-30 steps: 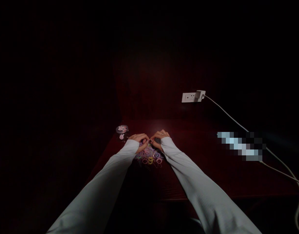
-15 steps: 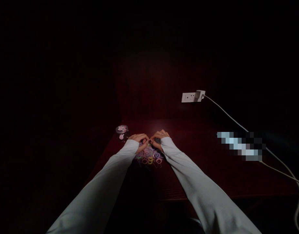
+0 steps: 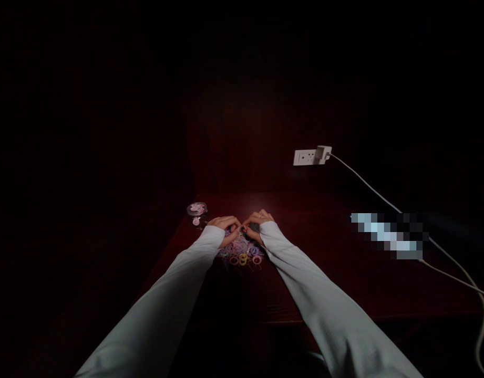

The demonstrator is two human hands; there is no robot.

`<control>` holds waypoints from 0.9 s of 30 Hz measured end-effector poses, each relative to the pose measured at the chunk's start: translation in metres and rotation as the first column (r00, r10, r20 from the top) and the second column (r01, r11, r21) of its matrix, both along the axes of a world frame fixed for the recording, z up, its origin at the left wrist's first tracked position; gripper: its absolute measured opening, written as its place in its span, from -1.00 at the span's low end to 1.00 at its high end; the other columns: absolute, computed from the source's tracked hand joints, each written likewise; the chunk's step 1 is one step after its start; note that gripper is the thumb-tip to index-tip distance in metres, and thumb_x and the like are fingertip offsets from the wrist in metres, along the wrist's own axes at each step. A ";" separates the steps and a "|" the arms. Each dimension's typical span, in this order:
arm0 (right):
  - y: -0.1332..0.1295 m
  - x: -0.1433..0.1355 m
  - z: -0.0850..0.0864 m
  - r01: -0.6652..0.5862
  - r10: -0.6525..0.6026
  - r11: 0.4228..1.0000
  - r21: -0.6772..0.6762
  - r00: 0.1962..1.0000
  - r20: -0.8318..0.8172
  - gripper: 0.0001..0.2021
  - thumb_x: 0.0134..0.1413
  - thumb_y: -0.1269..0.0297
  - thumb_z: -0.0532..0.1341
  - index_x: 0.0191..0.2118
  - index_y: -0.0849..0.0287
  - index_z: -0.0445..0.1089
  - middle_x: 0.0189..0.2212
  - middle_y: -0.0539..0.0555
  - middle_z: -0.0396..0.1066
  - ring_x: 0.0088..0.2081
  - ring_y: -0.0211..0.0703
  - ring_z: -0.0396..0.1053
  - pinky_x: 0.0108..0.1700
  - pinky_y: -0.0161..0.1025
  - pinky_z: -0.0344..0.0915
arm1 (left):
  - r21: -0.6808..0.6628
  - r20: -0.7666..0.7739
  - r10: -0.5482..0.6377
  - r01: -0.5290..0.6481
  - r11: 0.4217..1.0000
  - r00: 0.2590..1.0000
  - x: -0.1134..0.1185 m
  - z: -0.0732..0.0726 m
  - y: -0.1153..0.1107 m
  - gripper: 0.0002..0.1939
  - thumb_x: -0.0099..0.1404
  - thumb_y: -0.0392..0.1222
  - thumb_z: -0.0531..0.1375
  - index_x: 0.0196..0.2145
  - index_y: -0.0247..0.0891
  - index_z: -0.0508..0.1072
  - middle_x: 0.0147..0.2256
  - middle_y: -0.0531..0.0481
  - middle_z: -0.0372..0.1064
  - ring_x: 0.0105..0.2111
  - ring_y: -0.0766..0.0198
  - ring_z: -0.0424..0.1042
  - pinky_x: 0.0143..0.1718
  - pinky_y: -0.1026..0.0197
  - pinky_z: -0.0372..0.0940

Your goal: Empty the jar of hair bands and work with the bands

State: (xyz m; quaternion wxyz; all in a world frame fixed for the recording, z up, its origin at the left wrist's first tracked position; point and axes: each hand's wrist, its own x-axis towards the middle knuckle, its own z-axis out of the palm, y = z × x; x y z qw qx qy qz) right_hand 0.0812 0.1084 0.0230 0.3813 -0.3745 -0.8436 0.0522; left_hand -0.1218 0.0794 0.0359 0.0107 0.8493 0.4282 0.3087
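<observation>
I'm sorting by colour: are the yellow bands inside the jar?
No, the yellow bands lie on the near side of the colourful pile, apart from the lidded jar.

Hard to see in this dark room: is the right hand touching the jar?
Apart: the head view shows the left hand between the right hand and the jar.

The dark-red table (image 3: 324, 273) bears heaped bands (image 3: 242, 252), a jar (image 3: 196, 214) and a blurred-out object (image 3: 385, 236).
</observation>
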 end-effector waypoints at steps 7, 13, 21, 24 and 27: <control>0.000 -0.001 0.000 0.002 -0.002 1.000 -0.003 1.000 0.001 -0.94 0.09 0.28 0.32 -0.34 0.05 0.58 -0.37 0.02 0.50 -0.23 -0.10 0.25 -0.09 -0.17 0.08 | 0.004 -0.006 -0.014 0.014 1.000 1.000 0.000 0.002 -0.002 -0.83 0.33 -0.18 0.09 -0.29 -0.22 0.49 -0.39 0.06 0.44 -0.37 0.29 0.39 -0.25 0.27 0.22; 0.001 -0.002 0.001 0.001 -0.001 1.000 -0.005 1.000 -0.003 -0.95 0.08 0.31 0.33 -0.35 0.06 0.57 -0.37 0.01 0.49 -0.23 -0.11 0.25 -0.09 -0.18 0.09 | -0.009 -0.005 0.014 -0.014 1.000 1.000 0.000 0.001 0.001 -0.83 0.32 -0.15 0.11 -0.30 -0.21 0.49 -0.39 0.06 0.44 -0.38 0.30 0.35 -0.24 0.27 0.22; -0.005 0.000 0.005 -0.035 0.035 0.999 0.005 0.999 -0.029 -0.93 0.12 0.29 0.31 -0.32 0.06 0.57 -0.36 0.03 0.51 -0.24 -0.10 0.27 -0.09 -0.17 0.13 | 0.022 0.006 0.004 -0.004 1.000 1.000 0.001 0.000 0.000 -0.83 0.34 -0.16 0.10 -0.32 -0.22 0.46 -0.41 0.07 0.40 -0.38 0.30 0.37 -0.26 0.28 0.19; -0.006 0.000 0.005 -0.040 0.040 0.999 0.002 0.999 -0.030 -0.93 0.12 0.29 0.30 -0.32 0.06 0.57 -0.37 0.03 0.51 -0.24 -0.10 0.27 -0.09 -0.16 0.14 | 0.021 0.008 0.010 -0.010 1.000 1.000 0.001 0.001 -0.001 -0.84 0.34 -0.17 0.10 -0.33 -0.22 0.46 -0.40 0.07 0.40 -0.37 0.30 0.38 -0.26 0.28 0.19; -0.007 0.000 0.006 -0.057 0.057 0.998 0.013 0.998 -0.033 -0.92 0.14 0.28 0.29 -0.30 0.06 0.56 -0.35 0.03 0.51 -0.23 -0.10 0.29 -0.08 -0.16 0.15 | 0.020 0.006 0.019 -0.019 1.000 1.000 0.002 0.002 -0.002 -0.84 0.34 -0.17 0.11 -0.32 -0.22 0.46 -0.41 0.08 0.40 -0.40 0.32 0.36 -0.28 0.29 0.18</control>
